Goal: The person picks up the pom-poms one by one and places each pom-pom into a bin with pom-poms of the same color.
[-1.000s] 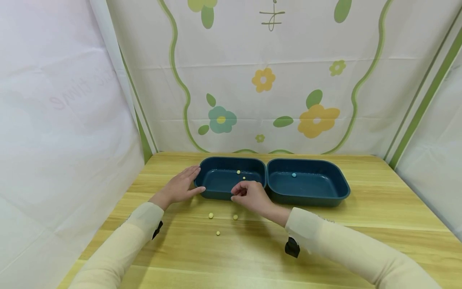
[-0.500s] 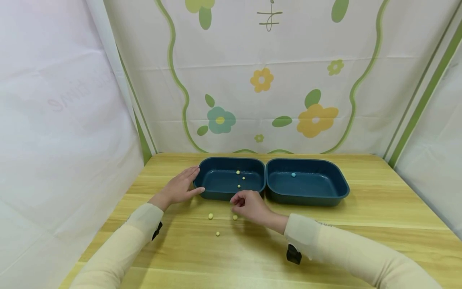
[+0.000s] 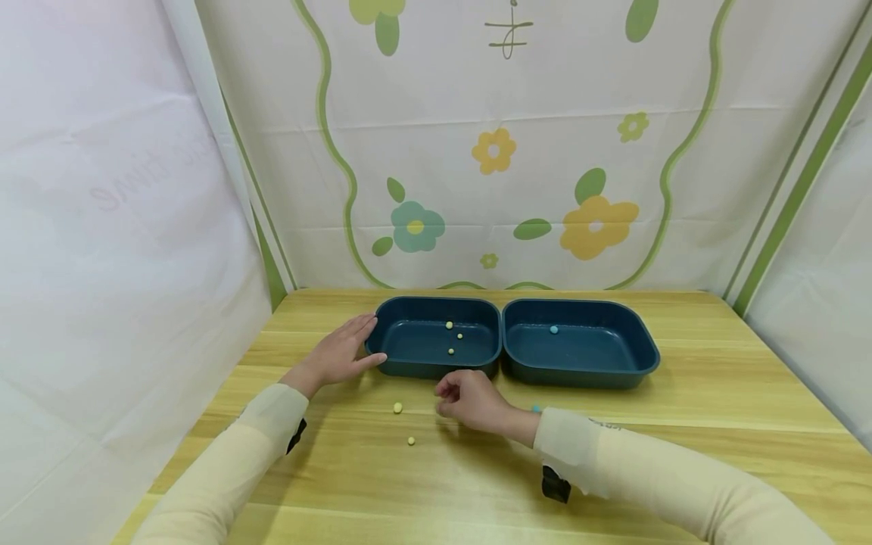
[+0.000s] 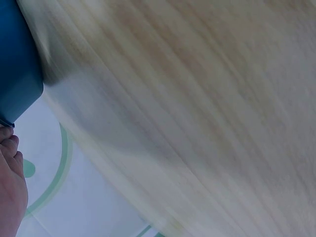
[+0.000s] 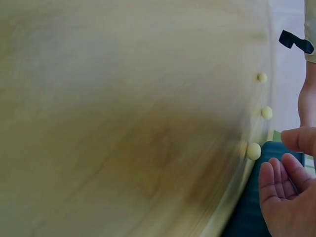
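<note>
My left hand (image 3: 339,353) rests on the left end of a dark blue rectangular tray (image 3: 436,371), its fingers fairly straight and its thumb at the front rim. Inside that tray lie three small yellow balls (image 3: 449,325). Just in front of it, my right hand (image 3: 473,401) hovers low over the table, thumb and fingers apart with nothing between them. The right wrist view shows a yellow ball (image 5: 254,151) on the table close to those fingers; the hand hides it in the head view. Two more yellow balls (image 3: 398,408) lie to the left of the right hand.
A second blue tray (image 3: 579,377) stands against the first on the right, with a blue ball (image 3: 554,330) in it. Another blue ball (image 3: 536,409) shows partly beside the right cuff on the wooden table (image 3: 354,484). A printed cloth (image 3: 436,151) hangs behind.
A third yellow ball has dropped into the left tray from my right hand. That hand has moved down toward the person, over a ball on the table. The left hand stays put.
</note>
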Demonstrator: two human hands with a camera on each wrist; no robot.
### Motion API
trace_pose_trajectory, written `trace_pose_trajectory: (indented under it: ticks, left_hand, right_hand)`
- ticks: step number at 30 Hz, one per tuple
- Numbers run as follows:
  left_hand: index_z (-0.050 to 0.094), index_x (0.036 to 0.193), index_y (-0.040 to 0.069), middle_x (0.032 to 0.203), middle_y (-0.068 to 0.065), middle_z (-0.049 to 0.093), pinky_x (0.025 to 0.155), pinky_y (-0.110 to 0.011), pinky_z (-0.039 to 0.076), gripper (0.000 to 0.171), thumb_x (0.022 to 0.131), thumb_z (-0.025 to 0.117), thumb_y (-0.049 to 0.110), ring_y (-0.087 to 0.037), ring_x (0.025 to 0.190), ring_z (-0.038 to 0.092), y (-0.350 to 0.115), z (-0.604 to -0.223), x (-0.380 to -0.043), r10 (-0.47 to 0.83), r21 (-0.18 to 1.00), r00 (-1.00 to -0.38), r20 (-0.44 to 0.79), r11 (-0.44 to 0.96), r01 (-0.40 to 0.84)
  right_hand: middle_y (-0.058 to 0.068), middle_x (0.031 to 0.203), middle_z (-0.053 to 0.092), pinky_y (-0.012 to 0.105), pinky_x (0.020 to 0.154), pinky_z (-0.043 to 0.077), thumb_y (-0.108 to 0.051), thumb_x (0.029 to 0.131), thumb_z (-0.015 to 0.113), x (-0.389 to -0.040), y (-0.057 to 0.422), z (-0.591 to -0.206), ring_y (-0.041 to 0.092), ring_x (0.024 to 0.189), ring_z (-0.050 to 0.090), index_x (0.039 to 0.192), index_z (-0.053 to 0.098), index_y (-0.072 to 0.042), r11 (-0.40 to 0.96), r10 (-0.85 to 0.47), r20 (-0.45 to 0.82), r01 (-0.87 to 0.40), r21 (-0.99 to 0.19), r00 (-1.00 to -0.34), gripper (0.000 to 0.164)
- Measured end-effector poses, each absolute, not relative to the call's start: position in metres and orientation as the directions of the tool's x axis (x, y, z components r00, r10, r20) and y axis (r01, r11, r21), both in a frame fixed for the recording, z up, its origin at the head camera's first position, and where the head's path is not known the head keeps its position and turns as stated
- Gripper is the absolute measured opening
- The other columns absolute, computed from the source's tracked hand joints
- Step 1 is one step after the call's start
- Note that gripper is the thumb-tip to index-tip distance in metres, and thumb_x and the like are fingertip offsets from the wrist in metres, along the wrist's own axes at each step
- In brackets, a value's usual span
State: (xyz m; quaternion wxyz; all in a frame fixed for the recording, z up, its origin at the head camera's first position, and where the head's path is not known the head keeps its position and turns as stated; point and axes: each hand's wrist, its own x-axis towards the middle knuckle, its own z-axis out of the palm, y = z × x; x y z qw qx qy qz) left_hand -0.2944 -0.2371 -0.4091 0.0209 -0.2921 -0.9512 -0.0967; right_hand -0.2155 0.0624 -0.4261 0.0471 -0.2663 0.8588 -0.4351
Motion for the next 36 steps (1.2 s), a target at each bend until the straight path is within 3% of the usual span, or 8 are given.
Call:
trace_pose_trajectory:
  ticks: [21,36]
  left_hand:
    - [0.024,0.152,-0.001,0.158,-0.016,0.02,0.116,-0.046,0.016,0.085,0.096,0.046,0.059,-0.031,0.145,0.017,-0.237,-0.409,-0.294,0.551,0.167,-0.829,0.094,0.812,0.559]
    - [0.026,0.152,-0.002,0.158,-0.016,0.021,0.116,-0.047,0.017,0.085,0.096,0.046,0.059,-0.032,0.145,0.017,-0.238,-0.41,-0.295,0.555,0.167,-0.826,0.102,0.809,0.564]
  right_hand:
    - [0.0,0.079,0.064,0.025,0.066,0.051,-0.002,0.078,0.079,-0.219,0.059,-0.436,0.009,0.069,0.055,0.09,0.069,-0.004,0.544,-0.534,0.101,-0.432,-0.719,-0.839,0.015]
    - [-0.001,0.078,0.063,0.025,0.066,0.05,0.0,0.078,0.078,-0.219,0.056,-0.438,0.009,0.069,0.054,0.086,0.07,-0.006,0.546,-0.547,0.137,-0.476,-0.689,-0.826,0.013]
